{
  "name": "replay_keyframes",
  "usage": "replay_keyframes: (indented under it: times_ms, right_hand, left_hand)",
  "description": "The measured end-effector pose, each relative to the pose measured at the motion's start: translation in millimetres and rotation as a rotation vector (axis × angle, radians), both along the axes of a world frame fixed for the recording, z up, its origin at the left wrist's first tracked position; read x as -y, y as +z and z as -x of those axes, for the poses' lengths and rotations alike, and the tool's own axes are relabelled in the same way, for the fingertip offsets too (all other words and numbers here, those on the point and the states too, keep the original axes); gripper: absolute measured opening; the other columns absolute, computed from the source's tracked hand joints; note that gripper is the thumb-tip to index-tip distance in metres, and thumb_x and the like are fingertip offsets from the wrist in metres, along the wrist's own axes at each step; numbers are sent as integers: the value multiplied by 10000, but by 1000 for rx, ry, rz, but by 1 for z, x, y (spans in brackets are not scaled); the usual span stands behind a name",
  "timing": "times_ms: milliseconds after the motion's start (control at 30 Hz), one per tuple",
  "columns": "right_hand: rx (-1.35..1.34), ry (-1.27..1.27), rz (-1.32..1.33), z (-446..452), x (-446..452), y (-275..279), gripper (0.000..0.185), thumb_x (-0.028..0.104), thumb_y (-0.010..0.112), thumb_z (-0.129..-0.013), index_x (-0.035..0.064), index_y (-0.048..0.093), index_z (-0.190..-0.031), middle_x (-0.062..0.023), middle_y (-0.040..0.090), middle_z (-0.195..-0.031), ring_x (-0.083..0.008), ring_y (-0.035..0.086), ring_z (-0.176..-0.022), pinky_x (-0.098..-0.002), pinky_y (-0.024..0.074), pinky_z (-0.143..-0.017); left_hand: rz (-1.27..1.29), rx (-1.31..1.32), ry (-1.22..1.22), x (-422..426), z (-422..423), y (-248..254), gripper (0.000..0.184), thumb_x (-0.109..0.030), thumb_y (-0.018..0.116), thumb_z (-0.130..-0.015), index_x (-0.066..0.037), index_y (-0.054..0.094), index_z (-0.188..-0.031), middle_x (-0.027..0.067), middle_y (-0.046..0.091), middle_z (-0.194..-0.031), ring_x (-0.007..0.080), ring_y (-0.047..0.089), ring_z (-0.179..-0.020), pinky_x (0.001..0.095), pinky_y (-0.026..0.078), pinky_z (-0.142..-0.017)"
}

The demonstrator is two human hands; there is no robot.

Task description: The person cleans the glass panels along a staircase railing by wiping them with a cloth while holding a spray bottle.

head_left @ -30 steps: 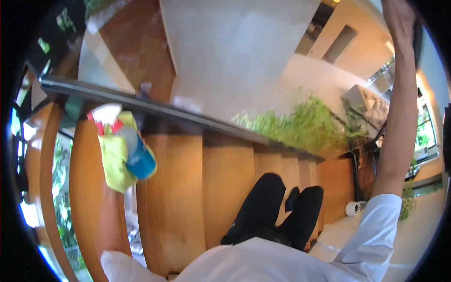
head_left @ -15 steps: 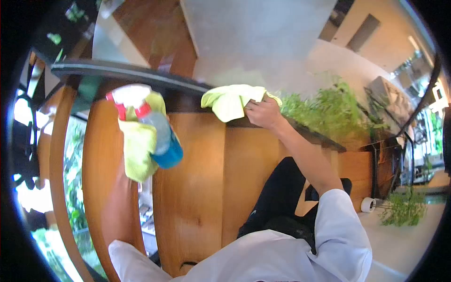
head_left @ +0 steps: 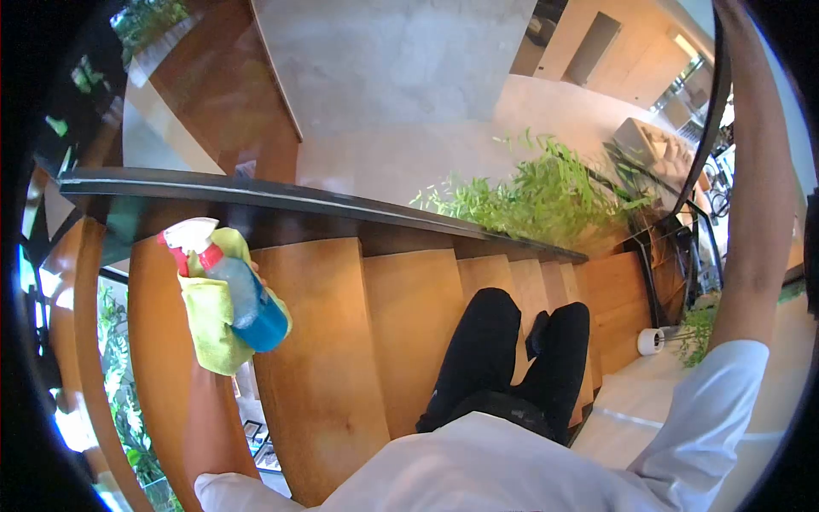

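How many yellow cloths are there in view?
1: the yellow cloth against the spray bottle, at the picture's left. Others may be hidden; the right hand is out of frame.

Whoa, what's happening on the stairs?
Someone in a white shirt is on the wooden stairs. Their left hand holds a spray bottle with blue liquid in it, and a yellow cloth is bunched against the bottle. Their right arm stretches up past the picture's edge, so I can't see what that hand is doing. A leafy plant shows beyond the dark ledge beside the steps.
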State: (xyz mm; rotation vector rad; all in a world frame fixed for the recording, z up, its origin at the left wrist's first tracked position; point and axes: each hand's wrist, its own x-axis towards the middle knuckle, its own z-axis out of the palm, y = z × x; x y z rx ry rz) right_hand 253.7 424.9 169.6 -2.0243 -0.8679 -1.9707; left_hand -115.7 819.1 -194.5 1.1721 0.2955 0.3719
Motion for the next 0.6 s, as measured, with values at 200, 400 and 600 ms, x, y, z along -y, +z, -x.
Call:
replay_keyframes:
  times_ms: [200,400,600]
  right_hand:
    - [72,64,-82,-8,-43,-131,462,305,590,-881,97,611,-1293,-142,635,-1204,-266,559,-913,-444,451,-768]
    - [-356,189,215,46,-135,-457,413,248,619,-796,118,686,-1182,-121,696,-1039,-232,601,-633,-422,488,-533]
    - [-491,548,647,78,-115,-582,153,193,634,-741,174,678,-887,39,677,-878,-181,674,-710,-362,532,-511]
  left_hand:
    - [7,-10,135,-2,-3,-16,981,-676,758,-773,-137,390,-1505,118,643,-1231,244,672,-947,389,573,-787]
    - [-194,-60,167,16,-15,-6,1032,-695,783,-736,-141,379,-1508,112,647,-1114,239,674,-902,363,575,-753]
    - [-177,34,155,18,-17,0,763,-550,791,-811,-74,503,-1333,108,652,-1090,244,672,-890,404,578,-765]
